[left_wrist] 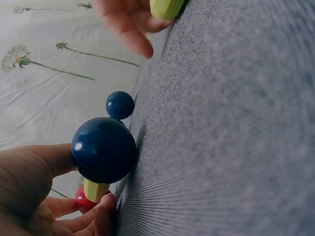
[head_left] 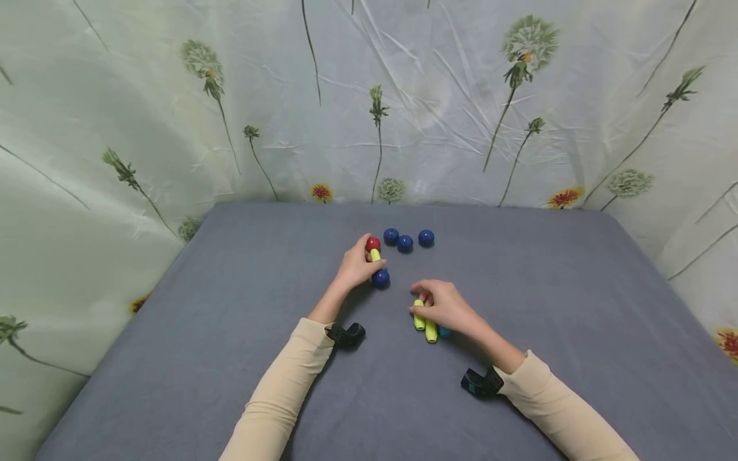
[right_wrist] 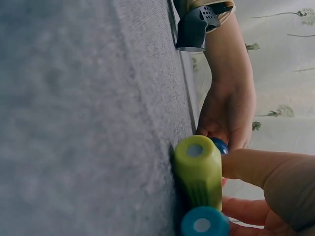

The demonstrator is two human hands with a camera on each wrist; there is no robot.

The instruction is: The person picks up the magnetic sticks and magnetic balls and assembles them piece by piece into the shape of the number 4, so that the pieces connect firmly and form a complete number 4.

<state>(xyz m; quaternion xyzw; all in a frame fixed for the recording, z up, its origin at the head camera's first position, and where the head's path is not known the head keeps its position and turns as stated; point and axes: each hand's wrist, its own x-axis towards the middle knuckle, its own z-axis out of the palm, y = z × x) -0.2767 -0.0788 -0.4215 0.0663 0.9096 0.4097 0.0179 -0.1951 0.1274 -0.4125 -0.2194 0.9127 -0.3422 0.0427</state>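
My left hand grips a yellow stick with a red ball on its far end and a blue ball on its near end. Its thumb lies behind the blue ball in the left wrist view; other fingers reach the stick and red ball. My right hand is over a group of short sticks, its thumb and index finger apart. Under it lie one yellow stick, a second yellow stick and a teal stick, partly covered. The right thumb appears to touch a yellow stick.
Three more blue balls sit on the grey cloth beyond the hands. A flower-printed curtain hangs along the back and sides. Black devices are strapped on both wrists.
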